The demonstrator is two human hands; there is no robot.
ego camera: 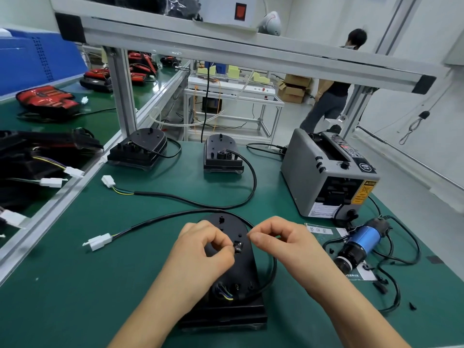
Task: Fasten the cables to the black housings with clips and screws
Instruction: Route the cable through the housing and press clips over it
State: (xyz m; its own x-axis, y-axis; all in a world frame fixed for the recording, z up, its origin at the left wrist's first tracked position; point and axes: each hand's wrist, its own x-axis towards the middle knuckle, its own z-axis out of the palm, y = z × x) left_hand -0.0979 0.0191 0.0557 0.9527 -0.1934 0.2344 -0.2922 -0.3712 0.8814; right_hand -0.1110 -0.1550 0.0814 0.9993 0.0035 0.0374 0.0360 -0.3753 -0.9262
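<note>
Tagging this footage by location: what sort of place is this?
Likely a factory assembly line: a green-matted workbench, several black plastic housings awaiting work, and a grey tape-dispensing machine.

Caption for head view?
Left hand pinches a small black clip over the black housing; right hand curled beside the cable.

Yellow crossed-out warning sign (362, 193) on grey dispenser (313, 172)

A black housing (241, 268) lies flat, cable (274, 269) looping around.
</note>
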